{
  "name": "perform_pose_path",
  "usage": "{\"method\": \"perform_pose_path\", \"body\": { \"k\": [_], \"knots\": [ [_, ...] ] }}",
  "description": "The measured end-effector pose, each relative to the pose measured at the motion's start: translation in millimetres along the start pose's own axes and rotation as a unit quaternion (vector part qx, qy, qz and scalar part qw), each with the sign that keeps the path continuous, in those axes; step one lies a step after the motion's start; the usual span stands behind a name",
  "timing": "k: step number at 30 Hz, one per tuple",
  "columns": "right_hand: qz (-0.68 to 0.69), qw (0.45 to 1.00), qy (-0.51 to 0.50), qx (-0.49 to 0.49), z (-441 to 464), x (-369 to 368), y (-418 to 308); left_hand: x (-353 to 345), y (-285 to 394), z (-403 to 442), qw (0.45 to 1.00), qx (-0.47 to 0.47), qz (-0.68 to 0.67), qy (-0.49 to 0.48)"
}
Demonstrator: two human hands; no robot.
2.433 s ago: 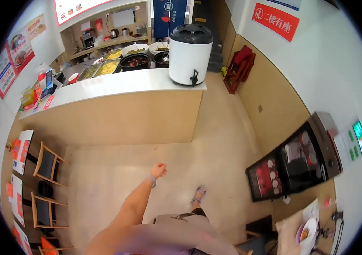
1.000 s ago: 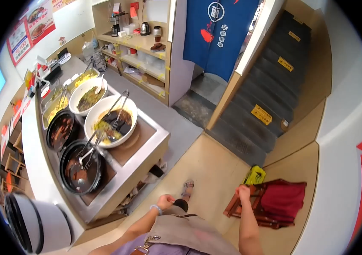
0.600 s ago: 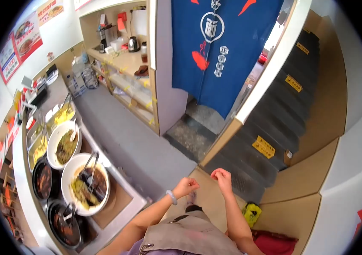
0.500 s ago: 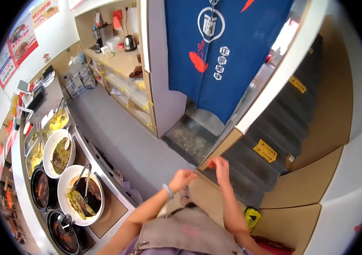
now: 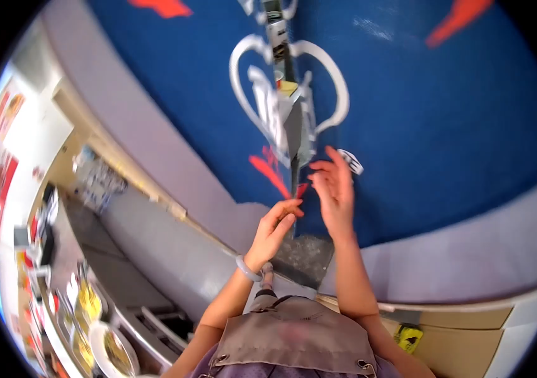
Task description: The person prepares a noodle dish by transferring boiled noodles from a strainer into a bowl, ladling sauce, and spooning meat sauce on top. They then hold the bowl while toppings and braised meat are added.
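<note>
A dark blue door curtain (image 5: 419,126) with white and red printing hangs close in front of me, its two panels parted along a narrow central slit. My left hand (image 5: 273,232), with a pale bracelet at the wrist, is at the lower end of this slit. Its fingers are stretched to the right, thumb apart; whether they touch the cloth I cannot tell. Just right of the slit, my right hand (image 5: 334,196) is raised against the right panel with its fingers spread, and nothing shows in its grasp. Through the gap, part of the room behind is visible.
A pale wall edge (image 5: 136,113) runs along the curtain's left side. At lower left, a serving counter carries a white bowl of food (image 5: 112,349) and trays. Grey floor (image 5: 148,223) lies between counter and wall. A yellow and black object (image 5: 409,338) sits at lower right.
I have moved up to the curtain, which now fills much of the view. Both hands have risen to its slit, and the panels have parted slightly. The staircase has left view.
</note>
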State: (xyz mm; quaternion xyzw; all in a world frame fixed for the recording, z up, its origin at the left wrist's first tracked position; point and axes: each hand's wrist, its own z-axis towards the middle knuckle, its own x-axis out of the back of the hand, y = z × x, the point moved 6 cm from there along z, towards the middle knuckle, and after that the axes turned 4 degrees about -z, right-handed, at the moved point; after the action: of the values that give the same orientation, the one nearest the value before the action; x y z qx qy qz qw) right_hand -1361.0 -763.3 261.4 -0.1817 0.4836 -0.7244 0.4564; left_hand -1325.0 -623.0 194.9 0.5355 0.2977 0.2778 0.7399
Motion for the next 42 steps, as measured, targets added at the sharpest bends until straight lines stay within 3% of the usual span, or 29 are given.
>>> {"method": "perform_pose_path", "body": {
  "k": [2,6,10,15,18,19,20,22,23,25,26,28,29,30,32,35,38,42],
  "knots": [
    [-0.015,0.996,0.085,0.03,31.1,24.6,14.1,16.8,-5.7,58.4,0.999,-0.034,-0.014,-0.031],
    [-0.044,0.972,0.213,0.087,100.4,71.5,3.8,52.0,-10.5,151.5,0.995,-0.052,-0.045,0.077],
    [-0.025,0.933,0.306,0.188,166.7,113.7,15.5,63.9,-13.6,246.9,0.934,-0.249,-0.077,0.246],
    [-0.27,0.791,0.369,0.406,225.9,154.3,10.3,56.7,-28.7,349.6,0.89,-0.347,-0.099,0.279],
    [-0.241,0.667,0.439,0.551,275.5,217.2,32.3,50.4,-79.4,430.9,0.89,-0.321,-0.1,0.309],
    [-0.24,0.641,0.494,0.536,300.9,231.0,28.2,44.0,-94.6,458.5,0.905,-0.277,-0.09,0.31],
    [-0.202,0.64,0.497,0.55,332.9,241.1,34.5,42.1,-115.9,488.9,0.923,-0.229,-0.108,0.289],
    [-0.103,0.712,0.421,0.552,397.8,285.2,65.2,45.4,-163.1,537.4,0.945,-0.099,-0.114,0.291],
    [-0.094,0.721,0.411,0.55,432.3,293.4,90.9,50.6,-181.4,555.7,0.939,-0.103,-0.114,0.307],
    [-0.181,0.777,0.447,0.405,532.5,282.9,152.1,64.0,-228.1,594.0,0.936,-0.015,-0.092,0.339],
    [0.007,0.897,0.274,0.347,590.8,289.9,199.4,73.3,-247.3,612.5,0.928,-0.018,-0.092,0.361],
    [-0.072,0.969,0.19,0.144,681.4,246.3,282.2,92.6,-295.0,648.9,0.903,0.013,-0.122,0.411],
    [-0.118,0.986,0.059,0.105,711.5,219.6,319.6,104.3,-320.9,665.5,0.876,0.048,-0.159,0.453],
    [-0.137,0.99,0.0,0.032,734.4,208.2,361.5,117.1,-346.1,682.9,0.866,0.053,-0.161,0.47],
    [-0.202,0.976,-0.078,-0.017,768.7,204.1,440.5,146.2,-410.2,713.7,0.789,0.096,-0.232,0.56],
    [-0.117,0.965,-0.096,-0.213,810.8,193.6,544.4,180.9,-456.1,746.9,0.746,0.07,-0.227,0.622],
    [-0.122,0.924,-0.225,-0.283,842.3,155.4,634.6,197.2,-454.5,771.5,0.651,0.07,-0.164,0.738],
    [-0.113,0.856,-0.395,-0.313,865.3,77.6,741.9,210.9,-466.6,782.6,0.581,0.058,-0.136,0.8]
  ]
}}
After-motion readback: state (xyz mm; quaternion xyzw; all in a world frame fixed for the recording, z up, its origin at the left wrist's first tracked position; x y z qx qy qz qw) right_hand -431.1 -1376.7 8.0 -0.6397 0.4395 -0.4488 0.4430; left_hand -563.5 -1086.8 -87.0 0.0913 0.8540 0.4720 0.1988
